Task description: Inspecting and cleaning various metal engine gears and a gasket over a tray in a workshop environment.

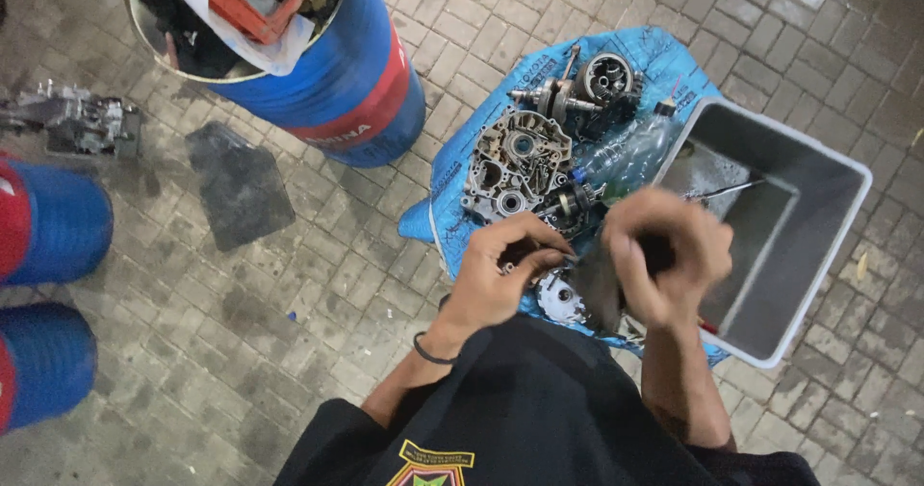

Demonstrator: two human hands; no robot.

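Note:
My left hand [500, 269] grips a small dark metal part [527, 252] above a round silver engine part [561, 298]. My right hand [664, 255] is closed on a dark grey flat piece [599, 289], blurred in the view, so its exact shape is unclear. Both hands hover over a blue plastic sheet [472, 149] on the paved ground. On the sheet lie a grey engine crankcase half [515, 164], a crankshaft assembly [582, 87] and a clear plastic bottle [630, 149] with a blue cap.
A grey plastic tub [828, 217] sits right of the sheet with a thin tool inside. A blue and red drum [337, 72] stands at the top left, stuffed with scrap. Two more blue drums [48, 221] stand at the left. A dark mat [241, 183] and an engine block [77, 120] lie nearby.

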